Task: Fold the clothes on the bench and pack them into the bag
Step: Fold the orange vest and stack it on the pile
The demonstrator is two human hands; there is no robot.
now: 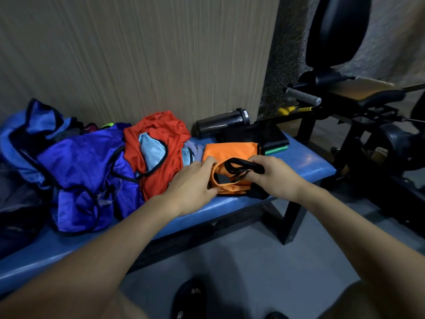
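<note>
Both hands work an orange garment [230,150] with black trim lying on the blue worktop [305,162]. The left hand [195,178] rests on its near left edge, fingers bent onto the fabric. The right hand [273,174] pinches the black strap at its near right end. Just left of the left hand lies a crumpled red garment [161,134], and further left a heap of blue clothes [92,169] and the blue bag [27,134]. Beyond the right hand lie a black bottle [222,123] and folded dark and green items [274,140].

Bench [305,164]: bag [34,143] lying at left, clothes pile [158,143] lying centre, bottle [222,124] lying behind at right.
</note>
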